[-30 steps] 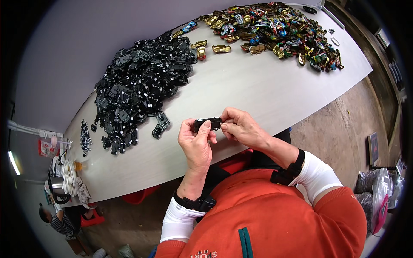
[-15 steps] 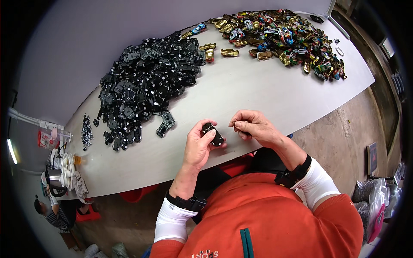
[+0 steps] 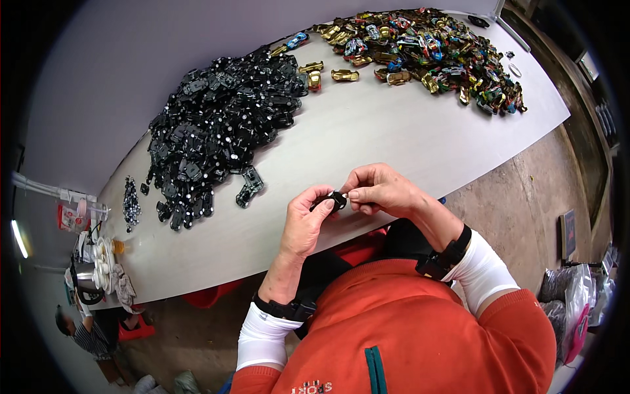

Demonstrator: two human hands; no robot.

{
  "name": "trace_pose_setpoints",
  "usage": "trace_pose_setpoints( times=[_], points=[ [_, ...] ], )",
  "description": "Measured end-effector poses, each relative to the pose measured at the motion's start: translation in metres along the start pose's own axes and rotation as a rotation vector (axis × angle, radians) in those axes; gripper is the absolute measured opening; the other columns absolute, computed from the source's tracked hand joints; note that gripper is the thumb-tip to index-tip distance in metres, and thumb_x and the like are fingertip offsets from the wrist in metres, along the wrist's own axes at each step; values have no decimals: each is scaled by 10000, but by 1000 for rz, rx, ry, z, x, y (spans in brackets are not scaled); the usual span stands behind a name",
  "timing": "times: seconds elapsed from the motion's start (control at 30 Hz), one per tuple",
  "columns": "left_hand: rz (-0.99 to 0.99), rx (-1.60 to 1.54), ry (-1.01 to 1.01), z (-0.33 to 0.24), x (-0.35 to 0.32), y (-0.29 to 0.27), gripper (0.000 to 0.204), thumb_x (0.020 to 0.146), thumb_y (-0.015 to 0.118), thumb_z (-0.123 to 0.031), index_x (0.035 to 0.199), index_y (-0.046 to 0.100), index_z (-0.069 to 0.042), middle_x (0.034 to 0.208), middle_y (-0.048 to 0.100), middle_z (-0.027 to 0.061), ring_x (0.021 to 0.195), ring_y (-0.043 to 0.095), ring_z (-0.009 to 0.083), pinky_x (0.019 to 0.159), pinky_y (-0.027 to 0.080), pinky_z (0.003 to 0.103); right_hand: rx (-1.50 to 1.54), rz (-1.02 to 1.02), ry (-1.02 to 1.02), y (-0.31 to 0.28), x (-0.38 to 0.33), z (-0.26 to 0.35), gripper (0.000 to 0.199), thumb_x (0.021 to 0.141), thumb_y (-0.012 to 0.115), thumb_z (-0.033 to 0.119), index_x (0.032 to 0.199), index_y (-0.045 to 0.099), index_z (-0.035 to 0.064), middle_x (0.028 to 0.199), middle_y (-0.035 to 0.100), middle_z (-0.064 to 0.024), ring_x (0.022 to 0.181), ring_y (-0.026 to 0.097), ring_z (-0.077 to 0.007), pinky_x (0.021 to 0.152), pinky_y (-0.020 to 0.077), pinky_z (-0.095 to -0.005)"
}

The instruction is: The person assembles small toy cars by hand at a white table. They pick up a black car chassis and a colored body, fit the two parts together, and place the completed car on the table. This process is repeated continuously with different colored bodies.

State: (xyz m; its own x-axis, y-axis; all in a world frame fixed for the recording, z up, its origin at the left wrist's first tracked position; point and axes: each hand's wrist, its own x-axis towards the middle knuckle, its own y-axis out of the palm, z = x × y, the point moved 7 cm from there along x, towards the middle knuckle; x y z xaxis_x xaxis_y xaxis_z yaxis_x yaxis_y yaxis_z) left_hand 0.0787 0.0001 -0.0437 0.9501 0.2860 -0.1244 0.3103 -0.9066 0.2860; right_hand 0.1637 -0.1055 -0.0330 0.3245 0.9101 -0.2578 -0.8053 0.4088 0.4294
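Observation:
A small black toy car chassis (image 3: pixel 336 199) is pinched between the fingers of my left hand (image 3: pixel 307 220) just above the near edge of the white table (image 3: pixel 394 141). My right hand (image 3: pixel 380 189) meets it from the right, its fingertips touching the part's end. Two loose black chassis pieces (image 3: pixel 249 186) lie on the table a little to the left of my hands. Beyond them spreads a big heap of black chassis parts (image 3: pixel 220 128).
A pile of coloured and gold toy car bodies (image 3: pixel 426 49) covers the far right of the table. A small cluster of dark bits (image 3: pixel 131 203) lies near the left end. Cups and a kettle (image 3: pixel 92 272) sit at the far left, with a person (image 3: pixel 82 331) below.
Both hands have shifted slightly right and closer together. The black part has turned in my left fingers, and my right fingertips have come back onto it.

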Motion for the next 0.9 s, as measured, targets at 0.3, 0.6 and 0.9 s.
trace_pose_setpoints(
  times=[0.3, 0.6, 0.9],
  points=[
    [-89, 15, 7, 4, -3, 6, 113, 854, 554, -34, 960, 568, 4, 798, 577, 32, 597, 513, 92, 507, 403, 204, -353, -103, -167, -3, 5, -3, 23, 827, 566, 29, 823, 582, 12, 683, 567, -34, 536, 485, -64, 463, 387, -190],
    [-56, -220, -127, 15, 7, 5, 113, 854, 549, -42, 953, 550, 11, 785, 579, 58, 567, 516, 115, 472, 388, 217, 10, -116, -73, -16, 6, -15, 106, 853, 545, 44, 888, 614, -28, 680, 560, -26, 530, 483, -62, 452, 381, -178],
    [-173, -128, -117, 15, -2, 6, 107, 858, 531, -39, 939, 553, 27, 778, 580, 58, 563, 515, 113, 473, 389, 218, -511, -289, -209, -9, 7, -8, 87, 800, 552, 18, 768, 629, -6, 616, 557, -22, 533, 463, -58, 466, 357, -216]
  ],
)
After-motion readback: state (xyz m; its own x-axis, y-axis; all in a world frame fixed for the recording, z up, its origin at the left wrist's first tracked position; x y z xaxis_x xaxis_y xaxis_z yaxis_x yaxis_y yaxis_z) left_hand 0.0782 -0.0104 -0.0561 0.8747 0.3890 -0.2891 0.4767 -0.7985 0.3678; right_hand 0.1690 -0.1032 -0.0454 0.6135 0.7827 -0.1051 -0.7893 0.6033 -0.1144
